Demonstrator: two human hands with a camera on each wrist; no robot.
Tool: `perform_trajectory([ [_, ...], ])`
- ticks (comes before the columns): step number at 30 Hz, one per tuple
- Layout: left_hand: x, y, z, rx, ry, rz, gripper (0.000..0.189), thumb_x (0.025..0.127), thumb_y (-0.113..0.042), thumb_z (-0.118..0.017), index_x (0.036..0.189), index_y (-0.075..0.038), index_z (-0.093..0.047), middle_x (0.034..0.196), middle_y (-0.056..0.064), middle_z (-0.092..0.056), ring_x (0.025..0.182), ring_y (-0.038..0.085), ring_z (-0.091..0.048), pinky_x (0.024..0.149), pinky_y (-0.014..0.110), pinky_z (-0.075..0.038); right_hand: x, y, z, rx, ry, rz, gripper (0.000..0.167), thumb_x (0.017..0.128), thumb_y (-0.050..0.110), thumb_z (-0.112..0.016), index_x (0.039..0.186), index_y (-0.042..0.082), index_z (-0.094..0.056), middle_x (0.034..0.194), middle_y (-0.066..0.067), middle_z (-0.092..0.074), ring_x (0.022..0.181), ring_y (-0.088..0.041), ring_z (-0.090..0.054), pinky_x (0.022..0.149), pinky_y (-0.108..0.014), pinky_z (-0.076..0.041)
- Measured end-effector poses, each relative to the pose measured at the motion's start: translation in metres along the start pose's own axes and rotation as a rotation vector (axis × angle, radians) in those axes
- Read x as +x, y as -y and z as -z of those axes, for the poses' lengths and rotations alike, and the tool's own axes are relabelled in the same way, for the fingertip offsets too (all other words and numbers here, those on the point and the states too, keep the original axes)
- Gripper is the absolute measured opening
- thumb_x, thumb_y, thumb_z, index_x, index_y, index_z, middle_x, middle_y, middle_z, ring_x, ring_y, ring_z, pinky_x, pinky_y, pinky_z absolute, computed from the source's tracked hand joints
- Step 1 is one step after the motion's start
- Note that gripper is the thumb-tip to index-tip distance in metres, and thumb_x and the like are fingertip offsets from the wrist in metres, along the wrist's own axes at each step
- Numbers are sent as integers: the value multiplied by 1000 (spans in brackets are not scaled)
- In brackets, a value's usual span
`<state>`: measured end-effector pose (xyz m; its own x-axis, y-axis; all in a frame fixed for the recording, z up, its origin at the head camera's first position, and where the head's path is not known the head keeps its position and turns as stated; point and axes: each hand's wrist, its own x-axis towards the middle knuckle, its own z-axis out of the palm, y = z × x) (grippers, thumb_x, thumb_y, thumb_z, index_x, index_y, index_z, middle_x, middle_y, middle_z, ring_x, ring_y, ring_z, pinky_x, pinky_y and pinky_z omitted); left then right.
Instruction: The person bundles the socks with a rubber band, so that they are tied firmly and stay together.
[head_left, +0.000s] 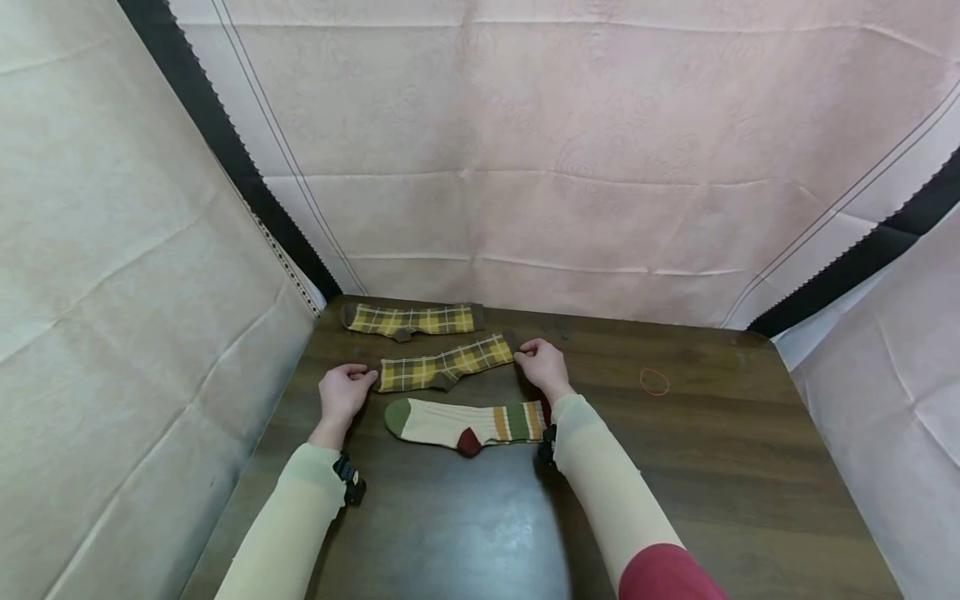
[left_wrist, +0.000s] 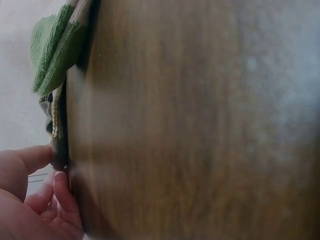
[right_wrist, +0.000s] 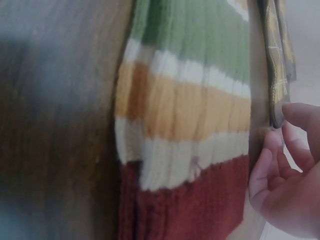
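Note:
A yellow plaid sock (head_left: 446,367) with dark ends lies slightly slanted on the table. My left hand (head_left: 347,392) pinches its dark left end; the left wrist view shows the fingertips (left_wrist: 37,155) at that tip. At the other end my right hand (head_left: 543,365) pinches the dark cuff between thumb and fingers, also seen in the right wrist view beside the plaid sock (right_wrist: 277,65). Nearer to me lies a cream sock (head_left: 438,422) with a green toe, red heel and striped cuff, partly behind my right wrist. Farther back lies a matching plaid sock (head_left: 412,320).
A thin orange-red rubber band (head_left: 655,382) lies on the brown wooden table (head_left: 720,467) to the right. Pale cloth walls (head_left: 570,167) stand behind the table and at both sides.

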<state>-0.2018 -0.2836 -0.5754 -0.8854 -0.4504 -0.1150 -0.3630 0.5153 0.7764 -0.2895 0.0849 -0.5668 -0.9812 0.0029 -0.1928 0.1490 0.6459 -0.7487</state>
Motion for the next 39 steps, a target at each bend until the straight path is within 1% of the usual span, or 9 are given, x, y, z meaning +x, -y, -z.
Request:
perform_trajectory([
  [8,1,-1,-2,-7,6,-7,31,103,-25,-74,122,-1,-77,114,19,-74,104,35,-68,89,50,-56,-2,0,-1,4,-7,39,15,105,24,-70,112,11,-72,112,-9,-71,102,-29,-66,92,-47,-55],
  [14,2,1,-3,32,-5,-18,29,103,-26,-73,118,-1,-78,112,18,-75,102,35,-69,87,50,-56,0,-1,-2,38,-24,52,12,105,21,-71,111,10,-71,110,-10,-71,101,-30,-66,90,-46,-55],
  [16,2,1,-4,40,-10,-21,29,103,-26,-73,117,-2,-78,111,18,-76,100,34,-69,87,50,-56,0,-2,-1,63,-26,52,15,105,20,-71,115,9,-71,111,-11,-71,102,-31,-67,91,-47,-55],
  [19,2,1,-3,41,-20,-24,28,102,-27,-74,115,-2,-79,109,17,-77,99,34,-70,86,49,-56,1,-4,0,99,-15,45,26,105,19,-71,128,8,-69,116,-13,-71,106,-32,-67,93,-48,-55],
  [23,2,0,-2,26,-30,-24,27,101,-28,-76,114,-4,-80,109,16,-77,99,33,-70,86,49,-56,1,-6,3,122,28,34,40,106,20,-67,144,7,-64,125,-15,-71,115,-33,-66,100,-50,-55],
  [28,0,1,0,-21,-39,-16,25,101,-27,-76,114,-6,-77,111,16,-76,99,33,-69,84,47,-56,2,-6,5,103,93,28,42,106,21,-64,145,6,-65,138,-16,-68,126,-34,-64,106,-51,-52],
  [31,1,2,1,-65,-20,-17,27,102,-26,-75,118,-5,-74,114,18,-75,102,33,-69,86,46,-56,4,-6,5,91,110,33,41,106,22,-65,143,5,-67,140,-16,-67,127,-35,-63,107,-52,-52],
  [36,3,4,2,-146,45,5,38,101,-25,-77,132,-4,-71,125,21,-72,115,35,-67,96,48,-56,7,-10,2,86,99,35,39,105,27,-71,137,6,-69,132,-16,-69,121,-33,-64,103,-49,-53],
  [39,2,5,3,-167,81,20,45,101,-26,-77,138,-2,-69,130,22,-71,120,34,-65,96,46,-56,6,-13,1,106,75,45,34,105,28,-72,132,7,-71,127,-15,-70,116,-32,-65,99,-49,-54],
])
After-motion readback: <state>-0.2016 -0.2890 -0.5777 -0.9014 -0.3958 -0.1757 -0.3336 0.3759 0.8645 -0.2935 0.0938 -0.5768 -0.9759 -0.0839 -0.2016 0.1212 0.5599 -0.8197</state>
